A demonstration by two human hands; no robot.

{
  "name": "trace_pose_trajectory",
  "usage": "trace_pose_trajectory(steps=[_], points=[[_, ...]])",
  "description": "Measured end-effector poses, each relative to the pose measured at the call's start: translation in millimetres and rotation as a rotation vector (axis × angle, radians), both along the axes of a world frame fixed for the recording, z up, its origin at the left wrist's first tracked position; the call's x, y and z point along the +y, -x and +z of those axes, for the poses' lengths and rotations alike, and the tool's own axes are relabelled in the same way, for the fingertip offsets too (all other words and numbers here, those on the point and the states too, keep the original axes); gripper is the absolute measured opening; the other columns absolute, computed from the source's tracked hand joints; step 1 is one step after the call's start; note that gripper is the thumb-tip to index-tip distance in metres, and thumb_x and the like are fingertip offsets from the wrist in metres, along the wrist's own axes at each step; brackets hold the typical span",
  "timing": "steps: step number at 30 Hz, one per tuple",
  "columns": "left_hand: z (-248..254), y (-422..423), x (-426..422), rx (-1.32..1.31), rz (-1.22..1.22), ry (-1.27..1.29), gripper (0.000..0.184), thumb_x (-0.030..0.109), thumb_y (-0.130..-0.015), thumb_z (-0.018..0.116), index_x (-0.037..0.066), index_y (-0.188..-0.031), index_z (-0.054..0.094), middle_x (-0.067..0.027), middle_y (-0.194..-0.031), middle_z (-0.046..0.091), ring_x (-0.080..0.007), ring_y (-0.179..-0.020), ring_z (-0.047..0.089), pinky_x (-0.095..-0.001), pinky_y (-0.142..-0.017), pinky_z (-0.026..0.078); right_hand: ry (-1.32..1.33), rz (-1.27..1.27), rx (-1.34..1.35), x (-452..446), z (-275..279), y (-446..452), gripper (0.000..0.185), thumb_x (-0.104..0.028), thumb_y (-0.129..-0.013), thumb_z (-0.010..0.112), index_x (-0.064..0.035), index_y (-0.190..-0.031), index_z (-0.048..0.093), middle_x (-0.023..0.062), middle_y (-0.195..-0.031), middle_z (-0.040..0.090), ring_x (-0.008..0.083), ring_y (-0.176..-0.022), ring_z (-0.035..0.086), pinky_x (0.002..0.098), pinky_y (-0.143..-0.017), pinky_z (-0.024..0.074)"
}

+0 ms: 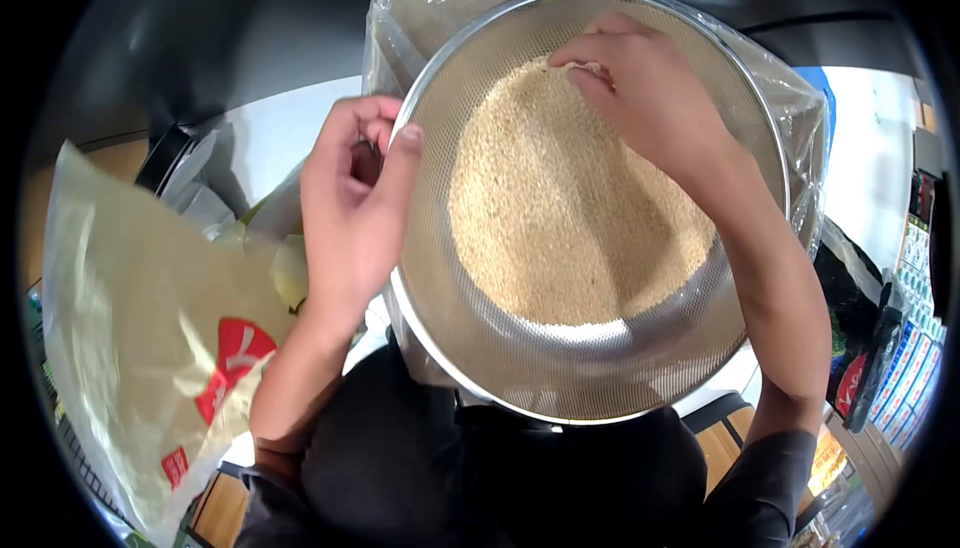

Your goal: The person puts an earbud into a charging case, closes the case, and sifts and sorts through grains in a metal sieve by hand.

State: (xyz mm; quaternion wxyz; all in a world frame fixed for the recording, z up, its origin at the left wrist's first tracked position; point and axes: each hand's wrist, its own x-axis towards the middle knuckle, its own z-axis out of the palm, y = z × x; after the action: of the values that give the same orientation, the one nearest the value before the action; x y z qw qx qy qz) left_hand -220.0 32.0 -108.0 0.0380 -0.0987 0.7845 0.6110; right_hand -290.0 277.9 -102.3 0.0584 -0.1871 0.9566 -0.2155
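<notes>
A large round metal sieve point(425, 293) with a shiny rim is in front of me, tilted slightly over my lap. A broad heap of pale tan grain point(560, 218) covers much of its mesh. At the sieve's left rim is my left hand point(355, 183), fingers curled and thumb over the edge, gripping it. My right hand point(645, 83) reaches in over the far side of the heap. Its fingertips are pinched together, with some pale grain showing between them. Underneath the sieve, a clear plastic bag point(800, 118) spreads out past the rim.
To the left stands a large yellowish plastic sack point(150, 298) with red printing. A black package point(850, 278) lies at the right, close to shelves of boxed goods point(910, 373). A dark surface point(270, 18) runs across the back, and white floor point(290, 133) shows below it.
</notes>
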Motion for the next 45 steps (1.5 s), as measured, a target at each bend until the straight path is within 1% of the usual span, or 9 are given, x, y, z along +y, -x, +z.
trace_pose_trajectory(steps=[2,3,5,15,20,28,36,41,45], points=[[-6.3,-0.4,-1.1,0.076,0.011,-0.060,0.012,0.004,-0.097,0.063,0.000,-0.108,0.060,0.0061,-0.081,0.049,0.0000,-0.068,0.042,-0.0165,-0.062,0.034,0.043,0.020,-0.029,-4.8,-13.1,9.1,0.018,-0.011,-0.092,0.062,-0.0079,-0.104,0.074,0.0116,-0.101,0.066,0.0329,-0.094,0.066,0.0428,-0.087,0.0533],[-2.4,-1.8,-1.6,0.025,0.013,-0.059,0.013,0.001,-0.097,0.062,-0.001,-0.109,0.059,0.0066,-0.081,0.047,0.0000,-0.070,0.042,-0.0164,-0.064,0.034,0.035,0.016,-0.046,-5.9,-17.9,10.5,0.018,-0.011,-0.092,0.062,-0.0079,-0.104,0.074,0.0116,-0.101,0.066,0.0329,-0.094,0.066,0.0428,-0.087,0.0533],[-1.9,-3.1,-2.0,0.017,0.007,-0.076,0.014,0.001,-0.096,0.062,-0.001,-0.110,0.059,0.0064,-0.081,0.047,0.0000,-0.071,0.042,-0.0162,-0.065,0.034,0.091,0.051,0.053,-7.9,-24.0,13.4,0.014,-0.004,-0.088,0.068,-0.0026,-0.101,0.074,0.0102,-0.092,0.065,0.0247,-0.078,0.066,0.0357,-0.073,0.0529],[-4.2,-3.1,-5.1,0.017,-0.014,-0.127,0.019,-0.003,-0.095,0.063,0.000,-0.114,0.059,0.0061,-0.084,0.046,-0.0002,-0.073,0.042,-0.0160,-0.067,0.033,0.074,0.072,0.033,-7.6,-25.4,14.1,0.014,-0.002,-0.086,0.069,-0.0002,-0.099,0.073,0.0105,-0.095,0.065,0.0246,-0.077,0.067,0.0350,-0.072,0.0546],[-7.6,-3.7,-6.5,0.025,-0.016,-0.140,0.020,-0.002,-0.095,0.063,0.000,-0.114,0.059,0.0062,-0.083,0.046,-0.0002,-0.073,0.041,-0.0160,-0.067,0.033,0.061,0.063,0.013,-8.9,-25.4,13.3,0.015,-0.003,-0.086,0.069,-0.0006,-0.101,0.073,0.0103,-0.096,0.066,0.0247,-0.080,0.069,0.0342,-0.075,0.0561],[-9.9,-3.5,-7.7,0.062,-0.030,-0.104,0.020,0.000,-0.094,0.065,0.001,-0.114,0.060,0.0073,-0.081,0.045,0.0001,-0.069,0.038,-0.0162,-0.062,0.029,-0.015,0.047,0.053,-11.2,-28.9,11.0,0.015,-0.006,-0.088,0.070,-0.0017,-0.102,0.073,0.0092,-0.098,0.066,0.0244,-0.082,0.070,0.0339,-0.076,0.0568],[-11.0,-3.9,-8.2,0.069,-0.038,-0.074,0.020,0.000,-0.094,0.064,0.000,-0.114,0.060,0.0072,-0.081,0.046,0.0002,-0.069,0.039,-0.0162,-0.062,0.029,-0.008,0.022,0.061,-13.4,-31.7,8.3,0.015,-0.006,-0.089,0.069,-0.0018,-0.102,0.072,0.0089,-0.097,0.065,0.0225,-0.081,0.069,0.0357,-0.075,0.0564],[-9.8,-4.0,-7.0,0.071,-0.035,-0.105,0.020,-0.001,-0.095,0.064,0.000,-0.114,0.059,0.0064,-0.082,0.046,-0.0003,-0.070,0.040,-0.0164,-0.063,0.031,0.079,0.031,0.083,-11.6,-31.5,9.0,0.013,-0.006,-0.087,0.070,-0.0038,-0.100,0.070,0.0070,-0.090,0.061,0.0187,-0.071,0.061,0.0327,-0.067,0.0518],[-11.2,-4.4,-7.1,0.071,-0.031,-0.115,0.020,-0.002,-0.095,0.063,0.000,-0.115,0.059,0.0057,-0.083,0.047,-0.0010,-0.073,0.042,-0.0163,-0.066,0.033,0.109,0.052,0.101,-9.5,-28.7,9.3,0.013,-0.007,-0.086,0.070,-0.0048,-0.099,0.069,0.0065,-0.088,0.059,0.0174,-0.068,0.057,0.0313,-0.064,0.0486]])
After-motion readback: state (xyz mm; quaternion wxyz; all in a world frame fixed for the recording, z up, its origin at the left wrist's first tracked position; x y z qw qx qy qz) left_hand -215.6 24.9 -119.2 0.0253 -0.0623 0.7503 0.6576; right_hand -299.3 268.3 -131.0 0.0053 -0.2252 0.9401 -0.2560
